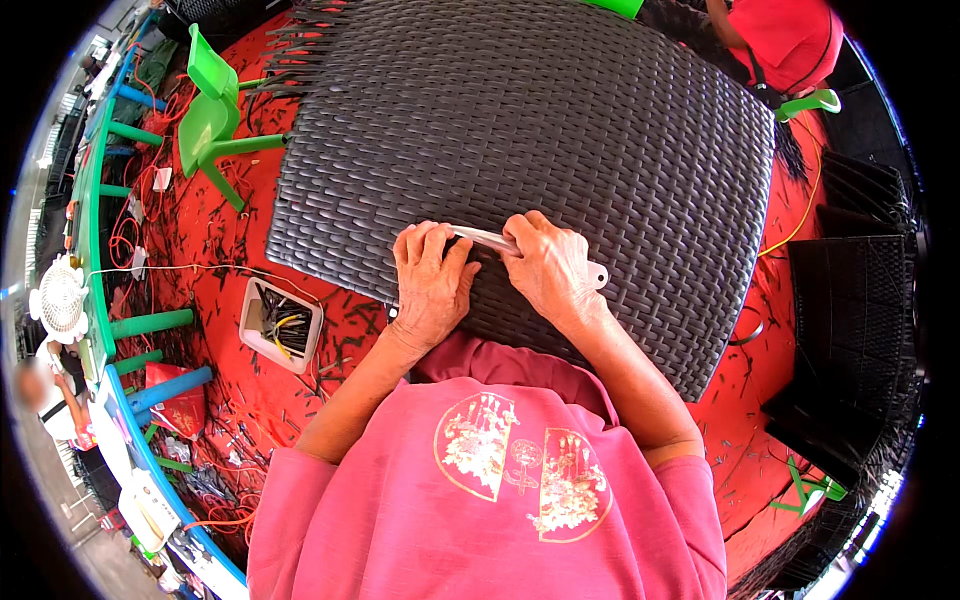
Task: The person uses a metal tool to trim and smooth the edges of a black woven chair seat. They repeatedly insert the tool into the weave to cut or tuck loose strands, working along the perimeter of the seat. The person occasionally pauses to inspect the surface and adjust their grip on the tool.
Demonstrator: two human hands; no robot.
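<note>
Your left hand [432, 285] lies flat, fingers loosely curled, on the dark woven panel [560, 130] near its near edge, fingertips touching a pale flat tool [490, 240]. Your right hand [552, 265] is closed around that tool, whose rounded end sticks out to the right. A white tray [255, 335] of clippings sits on the red floor [300, 380] off the panel's near-left corner.

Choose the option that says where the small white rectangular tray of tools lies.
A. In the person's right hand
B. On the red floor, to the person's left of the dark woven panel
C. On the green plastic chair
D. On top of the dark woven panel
B: the small white rectangular tray of tools sits on the red floor beside the left edge of the dark woven panel, clear of both hands.
</note>
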